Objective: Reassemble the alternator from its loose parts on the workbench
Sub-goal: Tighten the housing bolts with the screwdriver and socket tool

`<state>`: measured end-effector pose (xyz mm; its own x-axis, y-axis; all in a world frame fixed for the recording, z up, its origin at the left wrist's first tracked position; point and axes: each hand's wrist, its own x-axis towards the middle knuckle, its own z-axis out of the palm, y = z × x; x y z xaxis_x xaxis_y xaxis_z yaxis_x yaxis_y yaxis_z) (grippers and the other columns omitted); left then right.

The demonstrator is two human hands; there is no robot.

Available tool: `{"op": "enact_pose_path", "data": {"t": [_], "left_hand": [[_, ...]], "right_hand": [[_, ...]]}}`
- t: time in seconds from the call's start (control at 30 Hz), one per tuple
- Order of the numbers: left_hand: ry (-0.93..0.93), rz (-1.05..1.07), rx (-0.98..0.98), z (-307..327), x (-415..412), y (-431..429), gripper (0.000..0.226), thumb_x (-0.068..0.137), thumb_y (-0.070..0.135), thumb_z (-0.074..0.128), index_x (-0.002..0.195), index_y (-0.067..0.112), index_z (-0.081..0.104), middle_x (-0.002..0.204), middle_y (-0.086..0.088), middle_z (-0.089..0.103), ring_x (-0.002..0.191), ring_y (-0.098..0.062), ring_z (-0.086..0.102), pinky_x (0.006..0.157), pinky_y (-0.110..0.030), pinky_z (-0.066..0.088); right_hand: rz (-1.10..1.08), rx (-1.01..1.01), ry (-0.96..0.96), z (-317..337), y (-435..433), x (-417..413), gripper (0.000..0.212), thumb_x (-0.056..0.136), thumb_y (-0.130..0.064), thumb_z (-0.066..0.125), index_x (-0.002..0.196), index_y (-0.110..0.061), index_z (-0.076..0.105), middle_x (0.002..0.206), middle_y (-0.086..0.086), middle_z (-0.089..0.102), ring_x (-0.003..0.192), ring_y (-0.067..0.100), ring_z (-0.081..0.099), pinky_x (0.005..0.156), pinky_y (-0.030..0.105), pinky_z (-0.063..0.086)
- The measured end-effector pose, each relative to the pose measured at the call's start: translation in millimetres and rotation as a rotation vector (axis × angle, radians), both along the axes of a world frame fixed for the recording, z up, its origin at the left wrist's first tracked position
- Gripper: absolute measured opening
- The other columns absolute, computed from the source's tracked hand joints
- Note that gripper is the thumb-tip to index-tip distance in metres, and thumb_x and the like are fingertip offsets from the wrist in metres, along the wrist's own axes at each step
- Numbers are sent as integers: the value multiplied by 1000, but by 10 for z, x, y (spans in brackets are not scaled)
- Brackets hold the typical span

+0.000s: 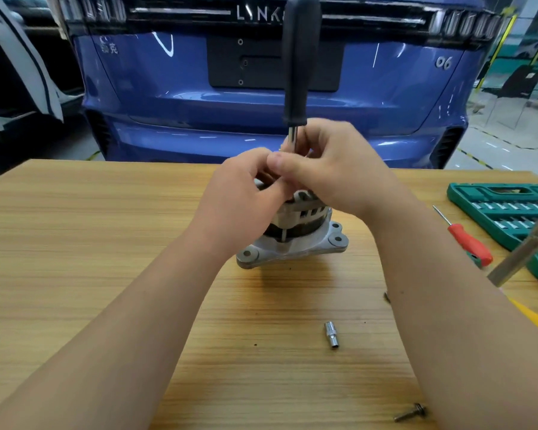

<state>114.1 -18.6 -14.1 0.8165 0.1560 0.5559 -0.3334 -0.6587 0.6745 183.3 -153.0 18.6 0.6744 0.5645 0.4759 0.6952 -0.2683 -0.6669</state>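
Wooden bench [75,243]: the alternator [292,240] stands at its middle, wide flange down and flat on the boards.
Screwdriver [298,57]: the black handle points straight up at 12 o'clock above the casing, and the steel shaft runs down between my fingers.
Right hand [333,169]: thumb and fingers pinch the shaft just under the handle.
Left hand [246,187]: fingers curl close round the shaft's lower end. The tip and whatever it meets are hidden beneath them.
Step, as I judge it: starting a screw in the top of the casing.
Doing it well: I keep the shaft plumb and let my left fingers guide the tip. My right twirls lightly until the thread catches, and only then do I press from the handle. I push straight down so the body does not rock on its flange.
Loose pieces: a small socket [331,335] lies near at 5 o'clock, and a bolt [410,411] lies farther out on the same line.
Tools: a red screwdriver [466,240] at 3 o'clock, a green case [479,197] at 2 o'clock.
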Motion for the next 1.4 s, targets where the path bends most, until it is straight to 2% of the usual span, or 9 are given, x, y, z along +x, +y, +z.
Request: {"op": "enact_pose_path", "data": {"t": [0.13, 0.27, 0.4, 0.6, 0.8, 0.93, 1.07, 1.23, 1.4], "left_hand": [[69, -56, 37, -8, 1, 28, 12, 94, 25, 58, 97, 26, 69, 85, 9, 65, 84, -7, 60, 75, -34, 53], [48, -9, 8, 12, 0, -20, 20, 82, 41, 61, 97, 28, 65, 86, 12, 64, 84, -3, 60, 74, -33, 55], [81, -12, 27, 14, 14, -13, 16, 90, 33, 61, 105, 31, 66, 89, 15, 65, 87, -2, 60, 77, -33, 56], [-7, -14, -52, 1, 4, -43, 13, 85, 38, 66, 94, 29, 68, 80, 10, 66, 80, -9, 62, 71, -38, 55], [27, -50, 7, -23, 21, -25, 17, 94, 32, 58, 107, 31, 69, 86, 15, 66, 85, -2, 60, 70, -24, 51], [-19, 2, -16, -18, 16, -69, 17, 87, 40, 64, 101, 31, 65, 82, 14, 64, 82, -5, 61, 69, -27, 54], [25, -36, 5, -16, 12, -35, 19, 96, 30, 56, 111, 33, 67, 87, 16, 67, 85, -2, 60, 72, -27, 53], [-9, -7, -23, -19, 20, -87, 21, 85, 43, 62, 101, 30, 66, 84, 15, 67, 84, -2, 62, 69, -21, 53], [18, -49, 20, -9, 16, -71, 13, 96, 28, 55, 101, 32, 66, 84, 16, 68, 84, -2, 62, 71, -26, 54]], "right_hand": [[47, 37, 9, -28, -68, 55, 4, 87, -26, 69, 84, -23, 68, 75, -7, 69, 69, 8, 65, 61, 24, 53], [-70, 46, 33, -38, 9, 55, 35, 75, -46, 75, 77, -13, 61, 67, -6, 64, 61, 12, 60, 52, 22, 51], [102, 10, 59, 28, -68, 46, 2, 88, -32, 66, 87, -31, 66, 78, -11, 68, 70, 5, 63, 59, 15, 48], [-34, 52, -9, 32, -37, 26, 24, 81, -33, 75, 74, -14, 62, 63, -4, 60, 57, 8, 56, 54, 18, 50], [108, 90, 61, 115, -141, 1, 7, 89, -20, 68, 83, -17, 67, 64, -11, 62, 57, 0, 56, 54, 12, 45], [-72, 67, -15, 57, -26, -3, 28, 82, -35, 74, 80, -10, 62, 60, -10, 56, 57, 7, 56, 55, 21, 51], [92, 64, 57, 100, -119, 3, 2, 89, -21, 66, 88, -19, 67, 69, -11, 63, 61, 3, 58, 57, 16, 46], [-26, 99, 26, 48, -44, 13, 24, 82, -29, 75, 76, -12, 59, 59, -10, 54, 56, 7, 55, 54, 22, 50], [77, 64, 56, 89, -126, 14, 4, 88, -24, 67, 84, -21, 66, 72, -8, 66, 65, 8, 63, 60, 17, 52]]}}
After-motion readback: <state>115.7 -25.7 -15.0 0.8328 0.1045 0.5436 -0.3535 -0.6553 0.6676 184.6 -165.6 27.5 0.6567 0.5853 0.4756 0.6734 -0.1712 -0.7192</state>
